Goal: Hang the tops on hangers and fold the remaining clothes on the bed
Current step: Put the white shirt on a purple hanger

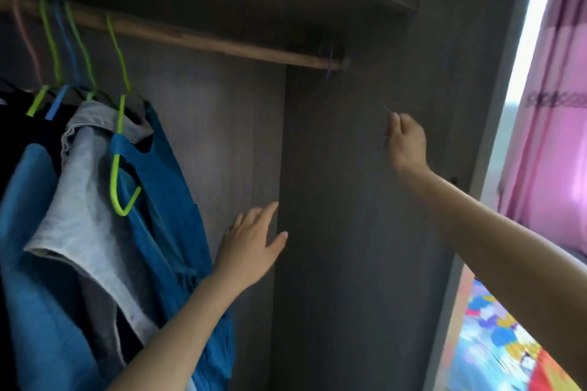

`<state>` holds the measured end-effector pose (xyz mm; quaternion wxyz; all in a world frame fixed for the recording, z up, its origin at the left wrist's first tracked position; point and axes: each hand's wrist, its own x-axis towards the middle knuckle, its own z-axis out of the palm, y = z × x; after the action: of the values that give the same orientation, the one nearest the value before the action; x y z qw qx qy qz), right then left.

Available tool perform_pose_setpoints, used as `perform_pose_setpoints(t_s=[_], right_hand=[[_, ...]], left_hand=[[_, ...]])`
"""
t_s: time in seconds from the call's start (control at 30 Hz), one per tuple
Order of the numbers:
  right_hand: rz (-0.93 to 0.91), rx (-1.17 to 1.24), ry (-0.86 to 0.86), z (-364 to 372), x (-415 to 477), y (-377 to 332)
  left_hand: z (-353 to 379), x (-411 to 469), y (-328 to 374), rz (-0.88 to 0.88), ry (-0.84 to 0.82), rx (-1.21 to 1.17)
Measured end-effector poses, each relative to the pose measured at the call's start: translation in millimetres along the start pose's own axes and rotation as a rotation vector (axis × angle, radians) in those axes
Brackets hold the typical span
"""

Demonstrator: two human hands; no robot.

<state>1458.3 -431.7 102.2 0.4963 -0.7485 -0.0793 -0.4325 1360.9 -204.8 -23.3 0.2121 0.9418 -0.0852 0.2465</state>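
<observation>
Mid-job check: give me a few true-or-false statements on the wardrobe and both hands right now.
1. The left hand is open and holds nothing. True.
2. The blue top lies folded on the floor. False: it hangs on a green hanger on the rail.
3. The hung clothes crowd the rail's left end. True.
4. The right hand grips the rail. False: it is lower than the rail and apart from it, fingers curled.

The thin thing (387,108) pinched by the right hand (406,143) is too faint, perhaps a thread.
</observation>
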Motion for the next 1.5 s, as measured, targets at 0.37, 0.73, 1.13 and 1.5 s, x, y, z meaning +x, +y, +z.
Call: perform_pose_setpoints(t_s=[0.37,0.73,1.13,1.5], right_hand=[[0.184,0.423,0.023,34.8,-38.5,2.3],[0.285,0.301,-0.209,-49.7,-120.1,23.1],[0.522,0.179,-0.053,-185.7,-249.6,17.0],[0.764,-0.239,0.442,-361.0,-424.4,-29.3]], left_hand=[[-2.5,-5.0,-13.8,0.042,0.026,-0.063],[10.6,-5.0,-3.5,-0.113,0.182,-0.27],[76.0,-69.2,20.8,-0.022,0.118,-0.433],[140.8,-207.3,113.2,0.372,-0.722,-0.919]])
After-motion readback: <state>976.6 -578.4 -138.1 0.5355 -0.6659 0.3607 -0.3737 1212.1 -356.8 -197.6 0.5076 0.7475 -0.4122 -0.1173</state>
